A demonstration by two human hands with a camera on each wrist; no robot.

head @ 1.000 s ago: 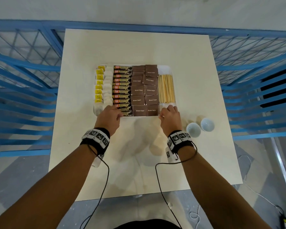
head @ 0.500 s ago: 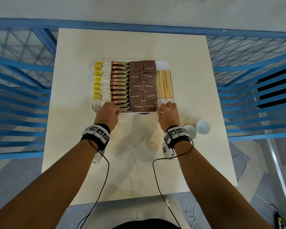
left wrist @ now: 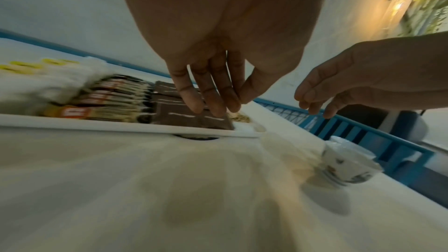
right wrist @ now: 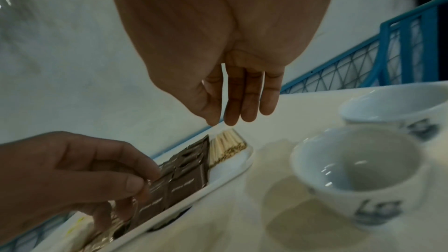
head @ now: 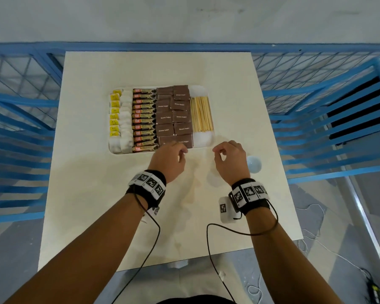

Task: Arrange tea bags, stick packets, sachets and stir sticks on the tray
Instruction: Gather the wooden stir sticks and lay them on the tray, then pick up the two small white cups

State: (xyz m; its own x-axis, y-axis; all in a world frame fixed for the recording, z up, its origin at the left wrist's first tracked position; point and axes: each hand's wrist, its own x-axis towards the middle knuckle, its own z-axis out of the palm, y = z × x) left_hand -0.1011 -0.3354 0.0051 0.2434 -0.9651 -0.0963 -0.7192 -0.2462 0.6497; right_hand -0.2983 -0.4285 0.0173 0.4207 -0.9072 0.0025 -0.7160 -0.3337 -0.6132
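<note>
While the tray (head: pixel 203 145) lies filled on the table (head: pixel 119 194), both hands, left hand (head: pixel 168 160) and right hand (head: pixel 229 160), are held loosely curled and empty just before its near edge.

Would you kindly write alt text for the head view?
Two hands, left hand and right hand, hover empty at the near edge of a white tray filled with rows of tea bags, stick packets, brown sachets and stir sticks.

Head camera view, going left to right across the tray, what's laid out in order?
Tea bags with yellow tags → stick packets → brown sugar sachets → stir sticks, all on the white tray.
</note>
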